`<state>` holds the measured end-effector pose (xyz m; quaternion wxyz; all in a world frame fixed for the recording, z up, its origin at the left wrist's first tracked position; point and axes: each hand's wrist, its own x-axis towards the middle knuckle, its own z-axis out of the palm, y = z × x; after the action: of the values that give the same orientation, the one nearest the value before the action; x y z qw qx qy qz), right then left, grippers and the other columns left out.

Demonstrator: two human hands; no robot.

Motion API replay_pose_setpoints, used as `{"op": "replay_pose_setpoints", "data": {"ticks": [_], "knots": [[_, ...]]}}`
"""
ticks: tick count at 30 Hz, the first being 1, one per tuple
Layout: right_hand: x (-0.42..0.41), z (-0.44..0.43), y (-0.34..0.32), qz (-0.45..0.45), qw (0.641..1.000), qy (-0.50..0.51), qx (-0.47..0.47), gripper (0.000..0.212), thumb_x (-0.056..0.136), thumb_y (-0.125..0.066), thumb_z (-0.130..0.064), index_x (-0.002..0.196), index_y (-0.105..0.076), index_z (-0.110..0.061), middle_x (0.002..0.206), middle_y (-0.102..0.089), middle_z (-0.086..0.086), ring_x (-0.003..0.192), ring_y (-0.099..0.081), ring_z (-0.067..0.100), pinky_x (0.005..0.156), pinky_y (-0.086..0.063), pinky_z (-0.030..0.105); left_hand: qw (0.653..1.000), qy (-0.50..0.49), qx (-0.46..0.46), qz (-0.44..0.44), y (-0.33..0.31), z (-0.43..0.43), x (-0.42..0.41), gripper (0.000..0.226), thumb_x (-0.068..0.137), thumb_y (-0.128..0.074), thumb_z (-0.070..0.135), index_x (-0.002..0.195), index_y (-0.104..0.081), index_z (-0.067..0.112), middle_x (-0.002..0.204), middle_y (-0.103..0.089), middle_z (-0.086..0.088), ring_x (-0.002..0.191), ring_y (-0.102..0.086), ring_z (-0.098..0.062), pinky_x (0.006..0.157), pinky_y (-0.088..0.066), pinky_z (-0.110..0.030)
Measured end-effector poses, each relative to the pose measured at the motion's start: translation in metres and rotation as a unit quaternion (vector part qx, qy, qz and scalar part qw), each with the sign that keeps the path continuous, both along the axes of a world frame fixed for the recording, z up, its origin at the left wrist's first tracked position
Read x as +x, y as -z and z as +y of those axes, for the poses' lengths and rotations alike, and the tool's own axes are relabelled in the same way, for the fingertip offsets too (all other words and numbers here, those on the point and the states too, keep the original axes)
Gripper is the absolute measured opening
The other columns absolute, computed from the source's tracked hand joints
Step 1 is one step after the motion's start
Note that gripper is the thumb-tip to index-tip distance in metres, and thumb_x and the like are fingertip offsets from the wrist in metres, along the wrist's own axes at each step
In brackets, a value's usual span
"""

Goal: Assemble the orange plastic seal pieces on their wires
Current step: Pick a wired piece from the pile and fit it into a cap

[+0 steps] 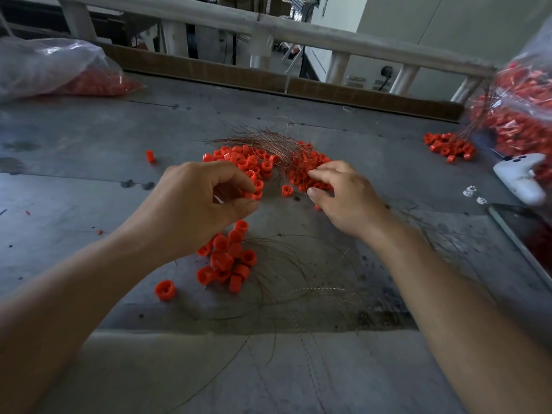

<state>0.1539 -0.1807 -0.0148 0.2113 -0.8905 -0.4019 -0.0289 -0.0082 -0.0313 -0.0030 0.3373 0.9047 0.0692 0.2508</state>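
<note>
The left hand point(206, 201) pinches an orange cap point(256, 195) at its fingertips. The right hand point(343, 201) curls into the wired pieces point(307, 171) just ahead of it (whether it has one pinched, I cannot tell). Their wires point(268, 138) run away from both hands, slanting leftward. The right hand is nearer that heap, and the cap sits just to its left, so the joining move looks short.
</note>
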Motion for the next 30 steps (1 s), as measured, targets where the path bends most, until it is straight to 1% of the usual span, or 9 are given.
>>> {"op": "replay_pose_setpoints", "data": {"ticks": [3, 7, 10, 17, 20, 23, 24, 26, 30], "knots": [[0.001, -0.001, 0.000, 0.006, 1.000, 0.001, 0.003, 0.037, 0.092, -0.051, -0.023, 0.128, -0.052, -0.013, 0.146, -0.033, 0.002, 0.133, -0.031, 0.018, 0.110, -0.023, 0.030, 1.000, 0.001, 0.002, 0.003, 0.001, -0.001, 0.000, 0.025, 0.071, -0.072, 0.025, 0.071, -0.057, 0.044, 0.074, -0.057, 0.042, 0.070, -0.055, 0.019, 0.060, -0.034, 0.005], [0.004, -0.002, 0.003, -0.003, 1.000, -0.009, -0.014, 0.040, 0.093, -0.051, -0.023, 0.130, -0.050, -0.009, 0.143, -0.039, 0.002, 0.132, -0.033, 0.016, 0.105, -0.018, 0.020, 1.000, -0.003, 0.001, 0.000, 0.001, -0.002, 0.000, 0.028, 0.071, -0.073, 0.023, 0.071, -0.057, 0.045, 0.062, -0.060, 0.024, 0.069, -0.055, 0.018, 0.061, -0.036, 0.004], [0.003, -0.002, 0.002, -0.015, 0.999, -0.005, 0.046, 0.036, 0.091, -0.054, -0.020, 0.124, -0.055, -0.006, 0.132, -0.050, 0.003, 0.123, -0.043, 0.014, 0.092, -0.020, 0.008, 1.000, -0.005, 0.001, 0.000, 0.000, -0.002, -0.001, 0.027, 0.071, -0.073, 0.022, 0.071, -0.057, 0.044, 0.061, -0.058, 0.025, 0.068, -0.055, 0.018, 0.060, -0.035, 0.005], [-0.007, -0.007, -0.016, -0.032, 0.974, 0.014, 0.222, 0.018, 0.085, -0.061, -0.007, 0.102, -0.069, -0.008, 0.096, -0.060, -0.001, 0.087, -0.052, 0.002, 0.078, -0.034, -0.001, 1.000, -0.006, -0.011, 0.005, -0.003, -0.004, -0.002, 0.026, 0.071, -0.072, 0.025, 0.071, -0.057, 0.045, 0.066, -0.059, 0.038, 0.069, -0.054, 0.021, 0.059, -0.034, 0.006], [-0.012, -0.013, -0.026, 0.071, 0.942, 0.014, 0.328, 0.023, 0.086, -0.058, -0.003, 0.091, -0.068, -0.022, 0.087, -0.063, -0.009, 0.078, -0.059, -0.001, 0.075, -0.045, 0.008, 1.000, -0.004, -0.024, -0.001, -0.004, -0.005, -0.001, 0.025, 0.070, -0.072, 0.025, 0.072, -0.057, 0.045, 0.076, -0.056, 0.044, 0.068, -0.055, 0.020, 0.060, -0.035, 0.005], [-0.018, -0.016, -0.034, 0.236, 0.876, -0.004, 0.421, 0.030, 0.084, -0.056, 0.005, 0.084, -0.067, -0.023, 0.079, -0.067, -0.010, 0.071, -0.061, 0.000, 0.070, -0.048, 0.013, 0.998, 0.015, -0.063, 0.000, -0.007, -0.007, -0.001, 0.015, 0.066, -0.071, 0.034, 0.074, -0.060, 0.042, 0.086, -0.059, 0.036, 0.068, -0.058, 0.015, 0.062, -0.039, 0.003], [-0.021, -0.017, -0.036, 0.263, 0.863, -0.010, 0.431, 0.029, 0.083, -0.057, 0.007, 0.084, -0.067, -0.020, 0.077, -0.068, -0.009, 0.070, -0.062, 0.002, 0.069, -0.049, 0.014, 0.996, 0.028, -0.088, 0.001, -0.009, -0.008, -0.002, 0.014, 0.062, -0.067, 0.041, 0.075, -0.062, 0.039, 0.086, -0.062, 0.031, 0.069, -0.060, 0.012, 0.064, -0.042, 0.001], [-0.027, -0.016, -0.038, 0.296, 0.849, -0.022, 0.438, 0.026, 0.079, -0.060, 0.007, 0.084, -0.068, -0.017, 0.074, -0.069, -0.007, 0.070, -0.064, 0.006, 0.070, -0.050, 0.017, 0.988, 0.057, -0.145, -0.003, -0.011, -0.010, -0.003, 0.028, 0.053, -0.062, 0.050, 0.076, -0.065, 0.035, 0.085, -0.068, 0.020, 0.071, -0.063, 0.005, 0.067, -0.046, -0.004], [-0.042, -0.013, -0.038, 0.315, 0.844, -0.049, 0.431, 0.022, 0.076, -0.065, 0.006, 0.083, -0.068, -0.014, 0.071, -0.070, -0.004, 0.069, -0.066, 0.009, 0.066, -0.052, 0.020, 0.970, 0.111, -0.216, -0.005, -0.013, -0.014, -0.005, 0.035, 0.053, -0.065, 0.048, 0.080, -0.070, 0.026, 0.084, -0.072, 0.006, 0.076, -0.067, -0.006, 0.070, -0.051, -0.011]]}}
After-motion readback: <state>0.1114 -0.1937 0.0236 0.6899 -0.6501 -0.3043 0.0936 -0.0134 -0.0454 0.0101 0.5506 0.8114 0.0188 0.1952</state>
